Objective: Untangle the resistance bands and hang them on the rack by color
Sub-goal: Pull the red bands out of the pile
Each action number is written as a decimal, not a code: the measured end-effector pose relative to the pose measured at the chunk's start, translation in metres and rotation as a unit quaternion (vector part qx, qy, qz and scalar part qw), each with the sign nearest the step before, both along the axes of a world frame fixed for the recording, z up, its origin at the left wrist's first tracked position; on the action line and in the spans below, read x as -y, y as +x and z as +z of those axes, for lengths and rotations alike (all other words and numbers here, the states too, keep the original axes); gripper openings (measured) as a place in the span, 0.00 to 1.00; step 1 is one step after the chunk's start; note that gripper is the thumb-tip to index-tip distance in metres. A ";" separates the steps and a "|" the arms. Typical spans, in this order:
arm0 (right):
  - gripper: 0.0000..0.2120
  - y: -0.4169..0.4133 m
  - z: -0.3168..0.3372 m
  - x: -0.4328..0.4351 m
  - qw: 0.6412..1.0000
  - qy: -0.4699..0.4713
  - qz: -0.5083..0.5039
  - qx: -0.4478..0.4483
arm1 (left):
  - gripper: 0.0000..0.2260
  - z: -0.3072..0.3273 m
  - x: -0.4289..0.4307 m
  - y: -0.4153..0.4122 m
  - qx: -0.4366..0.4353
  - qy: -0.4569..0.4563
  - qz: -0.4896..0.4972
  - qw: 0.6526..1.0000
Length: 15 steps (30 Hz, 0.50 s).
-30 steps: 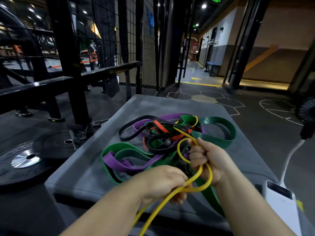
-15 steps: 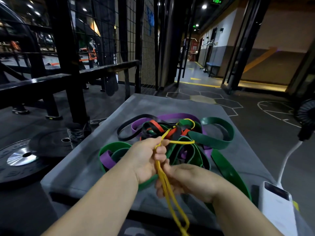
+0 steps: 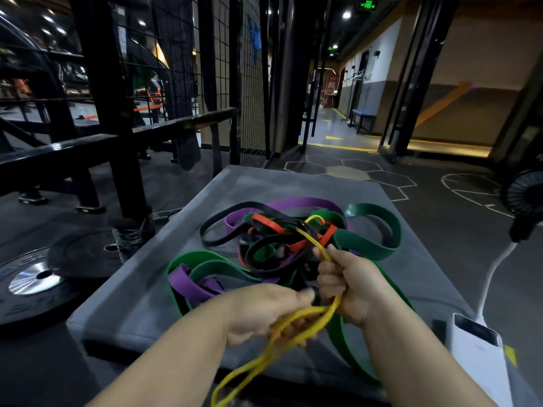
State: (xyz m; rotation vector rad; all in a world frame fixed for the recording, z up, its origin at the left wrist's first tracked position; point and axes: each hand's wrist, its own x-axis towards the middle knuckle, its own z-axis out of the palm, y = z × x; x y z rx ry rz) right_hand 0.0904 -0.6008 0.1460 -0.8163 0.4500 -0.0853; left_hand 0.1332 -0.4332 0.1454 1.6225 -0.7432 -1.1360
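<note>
**Resistance bands: sorting at an early stage**

Item in hand: yellow band (image 3: 318, 315), held by both hands. The right hand (image 3: 349, 286) is fisted around it just beside the pile. The left hand (image 3: 264, 312), blurred, curls round its doubled strands nearer the body. The band's far end runs into the tangle (image 3: 282, 245) of green, purple, black and red bands on the grey surface (image 3: 141, 298).

Done: no band is visibly hung.

Left, by judgement: free the yellow band, separate the rest, hang all by colour.

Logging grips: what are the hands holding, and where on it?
The yellow band: right hand grips its strand just outside the tangle, left hand its loose loop nearer the person.
</note>
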 end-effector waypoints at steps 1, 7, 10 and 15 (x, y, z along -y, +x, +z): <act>0.14 -0.001 0.002 -0.002 0.999 -0.051 0.019 -0.001 | 0.24 -0.003 0.002 0.005 -0.030 -0.001 0.056 0.998; 0.15 -0.016 0.008 -0.032 0.942 -0.275 0.188 -0.047 | 0.28 0.000 0.023 0.025 -0.185 -0.086 0.204 0.958; 0.14 -0.013 0.003 -0.038 0.911 -0.355 0.199 -0.074 | 0.21 0.010 0.038 0.034 -0.206 -0.071 0.201 0.955; 0.14 0.021 0.023 -0.017 0.900 -0.401 0.138 -0.097 | 0.12 0.043 0.076 0.060 -0.195 -0.086 0.227 0.950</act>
